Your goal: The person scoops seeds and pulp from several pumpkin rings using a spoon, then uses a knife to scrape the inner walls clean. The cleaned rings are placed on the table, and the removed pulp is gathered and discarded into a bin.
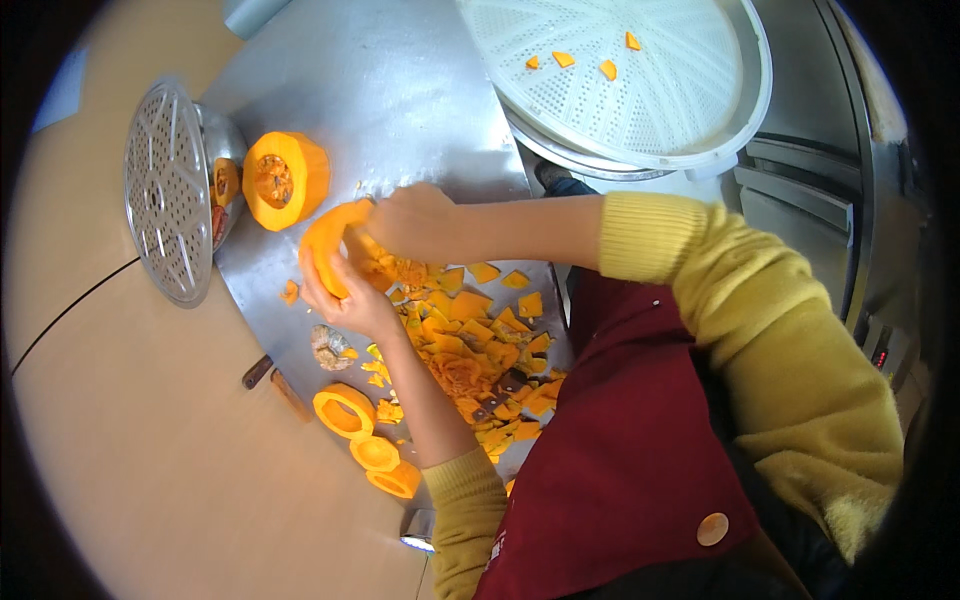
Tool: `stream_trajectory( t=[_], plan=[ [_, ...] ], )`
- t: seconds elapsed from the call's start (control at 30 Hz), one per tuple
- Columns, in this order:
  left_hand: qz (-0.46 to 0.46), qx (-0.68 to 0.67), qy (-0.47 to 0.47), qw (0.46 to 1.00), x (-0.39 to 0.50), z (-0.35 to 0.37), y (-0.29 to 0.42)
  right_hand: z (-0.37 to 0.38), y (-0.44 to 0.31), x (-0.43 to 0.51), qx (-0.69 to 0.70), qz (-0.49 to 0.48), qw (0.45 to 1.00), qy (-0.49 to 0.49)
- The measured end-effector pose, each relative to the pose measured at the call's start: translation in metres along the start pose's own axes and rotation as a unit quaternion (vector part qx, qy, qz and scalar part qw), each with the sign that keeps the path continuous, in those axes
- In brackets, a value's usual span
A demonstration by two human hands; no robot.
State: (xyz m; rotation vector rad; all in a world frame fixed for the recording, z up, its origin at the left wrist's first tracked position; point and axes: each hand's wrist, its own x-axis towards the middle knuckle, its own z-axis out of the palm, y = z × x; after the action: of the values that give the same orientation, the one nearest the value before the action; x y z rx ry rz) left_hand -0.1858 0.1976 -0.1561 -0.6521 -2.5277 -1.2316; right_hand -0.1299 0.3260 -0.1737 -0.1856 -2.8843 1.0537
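My left hand [349, 296] grips a peeled pumpkin ring [324, 244] from its outer side and lower edge. My right hand [416, 225] is curled and blurred at the ring's inner side; whether it holds a tool is hidden. Beneath both hands spreads a heap of orange pumpkin peelings [469, 307] with stringy pulp [456, 371]. A thick pumpkin piece [307, 180] with seeds in its hollow stands beyond my right hand. Nearer my left forearm lie a hollow pumpkin ring [367, 411], smaller cut pieces [397, 480] and a rough pumpkin end [330, 347].
The steel table [375, 97] meets a tan wall. A perforated metal disc [169, 195] leans by a metal bowl [225, 135]. Two wooden handles [257, 372] stick out at the table's far edge. A white perforated tray [660, 97] holding several pumpkin bits stands to the right.
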Motion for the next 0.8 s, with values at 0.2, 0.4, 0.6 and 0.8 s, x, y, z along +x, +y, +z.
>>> stream_trajectory(
  t=[0.2,0.4,0.6,0.8],
  plan=[
    [0.037,0.044,0.041,0.998,-0.002,0.01,-0.002,0.018,-0.029,-0.006,0.053,0.059,0.997,-0.022],
    [0.026,0.038,0.055,0.997,-0.008,0.004,-0.004,0.004,-0.016,-0.027,0.091,0.02,0.987,-0.133],
    [0.027,0.029,0.054,0.998,-0.015,0.003,-0.003,0.015,-0.011,-0.009,0.07,0.058,0.995,-0.036],
    [0.023,0.044,0.077,0.996,-0.016,0.007,-0.001,0.022,-0.03,-0.043,0.17,0.093,0.977,-0.092]
  ],
)
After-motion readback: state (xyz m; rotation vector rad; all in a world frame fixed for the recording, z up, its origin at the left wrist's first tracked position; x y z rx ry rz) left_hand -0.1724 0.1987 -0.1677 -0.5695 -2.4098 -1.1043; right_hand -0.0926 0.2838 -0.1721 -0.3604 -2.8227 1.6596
